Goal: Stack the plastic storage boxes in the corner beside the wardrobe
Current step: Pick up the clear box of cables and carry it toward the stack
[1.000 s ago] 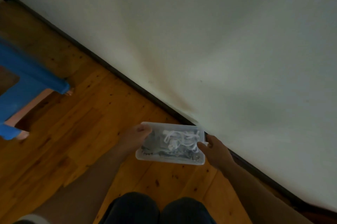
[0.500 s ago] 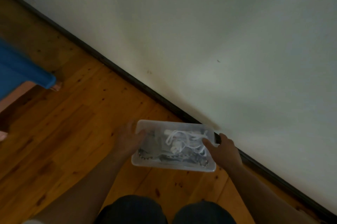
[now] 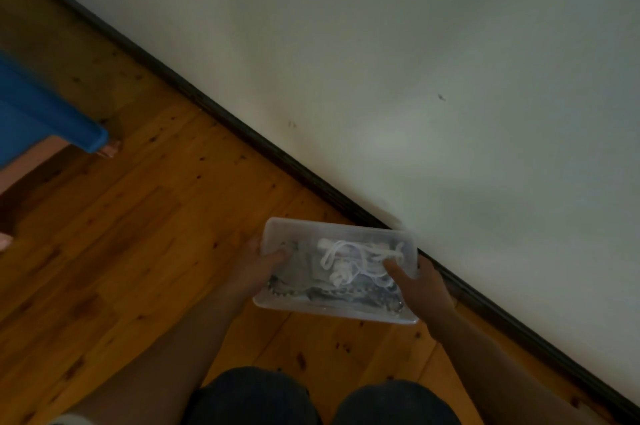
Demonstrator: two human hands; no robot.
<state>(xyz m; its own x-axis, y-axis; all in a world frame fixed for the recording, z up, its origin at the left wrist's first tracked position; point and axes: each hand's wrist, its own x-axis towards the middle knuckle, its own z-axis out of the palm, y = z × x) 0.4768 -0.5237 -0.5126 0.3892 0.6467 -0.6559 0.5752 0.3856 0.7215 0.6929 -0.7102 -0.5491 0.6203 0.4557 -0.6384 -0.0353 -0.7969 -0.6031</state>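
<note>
A small clear plastic storage box (image 3: 304, 303) with white cord and dark items inside is carried in front of me, above the wooden floor and close to the wall. My left hand (image 3: 254, 269) grips its left end with the thumb on top. My right hand (image 3: 420, 288) grips its right end, thumb over the lid. No wardrobe or other boxes are in view.
A pale wall (image 3: 415, 78) with a dark skirting board (image 3: 242, 134) runs diagonally from upper left to lower right. A blue piece of furniture on pinkish legs (image 3: 41, 120) stands at the left. My knees (image 3: 252, 397) show at the bottom edge.
The view has shifted, so the blue furniture slid left then back right a little. The box stays held in both hands and appears slightly larger and closer to the skirting board.
</note>
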